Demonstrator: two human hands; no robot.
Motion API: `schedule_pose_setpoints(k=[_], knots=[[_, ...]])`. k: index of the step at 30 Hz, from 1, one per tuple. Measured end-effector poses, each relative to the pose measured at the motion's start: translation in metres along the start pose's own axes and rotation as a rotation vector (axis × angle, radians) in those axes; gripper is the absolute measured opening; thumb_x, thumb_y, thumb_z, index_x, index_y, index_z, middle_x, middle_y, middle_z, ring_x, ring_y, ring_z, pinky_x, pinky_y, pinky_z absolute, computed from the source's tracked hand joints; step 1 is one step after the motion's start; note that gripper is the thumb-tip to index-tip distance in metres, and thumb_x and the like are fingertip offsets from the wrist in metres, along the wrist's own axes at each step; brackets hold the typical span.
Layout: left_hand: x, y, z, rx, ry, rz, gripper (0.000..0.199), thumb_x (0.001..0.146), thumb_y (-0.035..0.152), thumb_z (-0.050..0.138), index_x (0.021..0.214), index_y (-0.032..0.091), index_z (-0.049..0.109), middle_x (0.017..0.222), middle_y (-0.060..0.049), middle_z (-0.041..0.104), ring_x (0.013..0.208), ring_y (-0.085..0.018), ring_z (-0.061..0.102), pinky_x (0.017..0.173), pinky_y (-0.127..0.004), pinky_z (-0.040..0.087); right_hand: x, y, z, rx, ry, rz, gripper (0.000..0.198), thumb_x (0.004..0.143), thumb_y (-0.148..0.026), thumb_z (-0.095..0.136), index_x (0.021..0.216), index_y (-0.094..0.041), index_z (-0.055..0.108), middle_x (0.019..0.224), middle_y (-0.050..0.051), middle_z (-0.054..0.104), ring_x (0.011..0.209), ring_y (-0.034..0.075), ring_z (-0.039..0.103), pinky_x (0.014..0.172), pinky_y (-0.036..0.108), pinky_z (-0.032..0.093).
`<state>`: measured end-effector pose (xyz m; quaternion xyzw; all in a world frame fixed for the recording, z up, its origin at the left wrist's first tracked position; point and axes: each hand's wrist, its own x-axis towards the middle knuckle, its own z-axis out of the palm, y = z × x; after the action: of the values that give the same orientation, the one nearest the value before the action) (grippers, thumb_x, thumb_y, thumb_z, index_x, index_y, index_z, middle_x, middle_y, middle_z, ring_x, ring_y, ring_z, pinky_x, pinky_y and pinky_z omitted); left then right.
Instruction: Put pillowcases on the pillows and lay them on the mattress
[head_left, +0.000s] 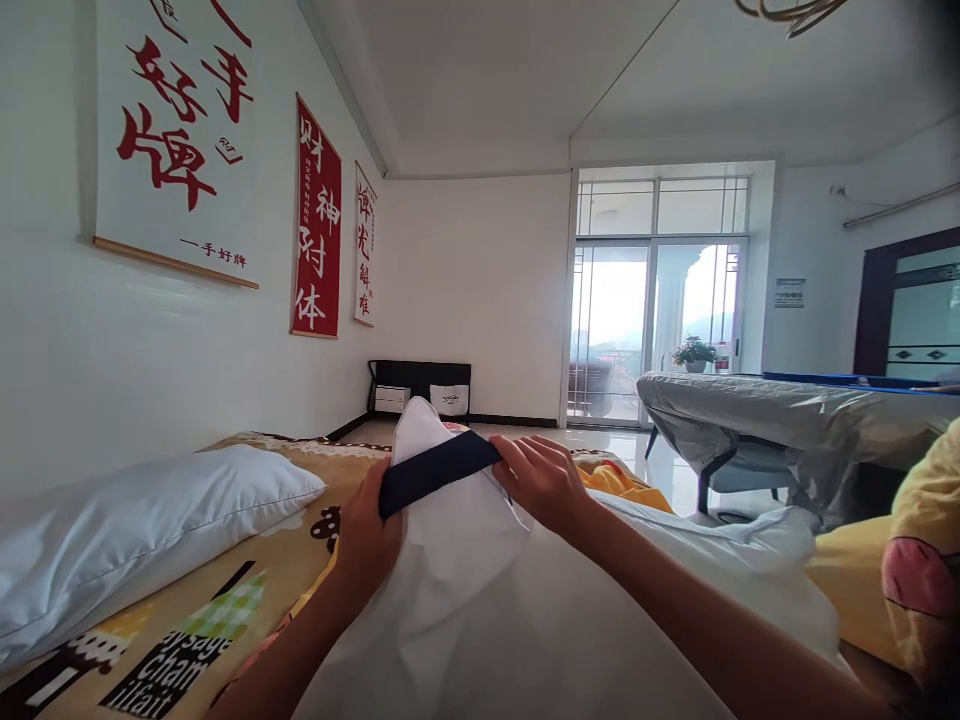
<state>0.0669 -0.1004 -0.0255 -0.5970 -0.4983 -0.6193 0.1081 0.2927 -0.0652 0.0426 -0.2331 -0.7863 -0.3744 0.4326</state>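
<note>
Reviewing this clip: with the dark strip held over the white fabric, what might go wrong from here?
1. The left grip and right grip hold the dark strip near opposite ends, so if either slackened, that end might drop or twist.
2. The white fabric is loose and creased beneath it, so it might bunch or shift. Whether the strip is attached to it is unclear.

The strip (439,471) is navy, the fabric (480,620) white.
</note>
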Motion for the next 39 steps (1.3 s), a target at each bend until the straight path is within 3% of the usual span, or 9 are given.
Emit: schedule_pose_setpoints(k=[4, 9, 17, 22, 26, 29, 33, 36, 39], knots=[[-0.017, 0.002, 0.000, 0.010, 0.055, -0.015, 0.043, 0.067, 0.023, 0.047, 0.109, 0.024, 0.056, 0.094, -0.006, 0.072, 0.084, -0.027, 0.068, 0.074, -0.035, 0.052, 0.003, -0.014, 0.004, 0.046, -0.060, 0.161, 0.026, 0.081, -0.017, 0.052, 0.104, -0.019, 0.064, 0.092, 0.006, 0.075, 0.082, 0.021, 0.069, 0.068, 0.029, 0.045], [-0.028, -0.015, -0.008, 0.029, -0.053, 0.038, 0.042, 0.067, 0.024, 0.051, 0.109, 0.024, 0.056, 0.098, -0.007, 0.070, 0.088, -0.027, 0.067, 0.077, -0.035, 0.052, 0.003, -0.014, 0.012, -0.061, -0.364, 0.334, 0.031, 0.072, -0.003, 0.050, 0.090, -0.023, 0.066, 0.077, 0.002, 0.075, 0.071, 0.021, 0.069, 0.061, 0.028, 0.037], [-0.022, 0.012, -0.043, -0.019, -0.181, 0.028, 0.066, 0.079, 0.044, 0.063, 0.136, 0.022, 0.038, 0.111, -0.009, 0.059, 0.096, -0.023, 0.059, 0.079, -0.035, 0.051, -0.010, -0.008, 0.027, -0.075, -0.035, 0.083, 0.031, 0.079, -0.002, 0.046, 0.099, -0.016, 0.064, 0.068, 0.001, 0.071, 0.057, 0.015, 0.062, 0.060, 0.026, 0.038], [-0.004, 0.013, -0.040, -0.068, -0.499, -0.126, 0.039, 0.078, 0.046, 0.060, 0.107, 0.020, 0.060, 0.101, -0.007, 0.066, 0.093, -0.025, 0.060, 0.081, -0.036, 0.049, -0.006, -0.012, 0.024, -0.011, 0.107, 0.052, 0.030, 0.079, 0.000, 0.041, 0.085, -0.017, 0.065, 0.061, 0.000, 0.065, 0.057, 0.013, 0.058, 0.060, 0.025, 0.037], [-0.008, -0.005, -0.029, -0.111, -0.575, -0.193, 0.030, 0.079, 0.046, 0.049, 0.077, 0.019, 0.062, 0.080, -0.006, 0.068, 0.078, -0.024, 0.058, 0.073, -0.035, 0.047, 0.004, -0.005, -0.002, 0.361, -0.261, 0.067, 0.028, 0.079, -0.010, 0.053, 0.102, -0.019, 0.066, 0.087, 0.004, 0.070, 0.085, 0.017, 0.062, 0.080, 0.029, 0.044], [-0.015, -0.011, -0.019, -0.187, -0.519, -0.241, 0.029, 0.075, 0.046, 0.050, 0.063, 0.020, 0.057, 0.067, -0.003, 0.061, 0.069, -0.021, 0.054, 0.067, -0.032, 0.045, 0.019, -0.002, -0.024, 0.811, -0.642, 0.063, 0.072, 0.078, -0.034, 0.069, 0.144, -0.026, 0.040, 0.129, 0.007, 0.060, 0.118, 0.021, 0.054, 0.095, 0.034, 0.043], [-0.014, -0.008, -0.009, -0.341, -0.526, -0.309, 0.032, 0.074, 0.047, 0.056, 0.071, 0.017, 0.067, 0.072, -0.004, 0.066, 0.079, -0.025, 0.058, 0.075, -0.034, 0.048, 0.032, -0.017, -0.026, 0.761, -0.661, 0.196, 0.108, 0.065, -0.043, 0.081, 0.153, -0.028, 0.021, 0.147, 0.011, 0.044, 0.132, 0.029, 0.042, 0.101, 0.040, 0.037], [-0.013, -0.011, -0.010, -0.377, -0.575, -0.296, 0.040, 0.075, 0.046, 0.061, 0.099, 0.017, 0.072, 0.100, -0.008, 0.072, 0.098, -0.029, 0.061, 0.089, -0.037, 0.049, 0.026, -0.027, -0.006, 0.504, -0.720, 0.206, 0.059, 0.071, -0.021, 0.068, 0.129, -0.023, 0.057, 0.110, 0.009, 0.068, 0.101, 0.025, 0.059, 0.080, 0.032, 0.040], [-0.020, -0.032, -0.027, -0.417, -0.724, -0.297, 0.075, 0.072, 0.048, 0.067, 0.140, 0.023, 0.048, 0.145, -0.008, 0.051, 0.130, -0.030, 0.048, 0.107, -0.038, 0.039, 0.013, -0.022, 0.012, 0.414, -0.692, 0.310, 0.022, 0.072, -0.009, 0.052, 0.081, -0.020, 0.069, 0.074, 0.002, 0.068, 0.070, 0.016, 0.055, 0.062, 0.025, 0.031]])
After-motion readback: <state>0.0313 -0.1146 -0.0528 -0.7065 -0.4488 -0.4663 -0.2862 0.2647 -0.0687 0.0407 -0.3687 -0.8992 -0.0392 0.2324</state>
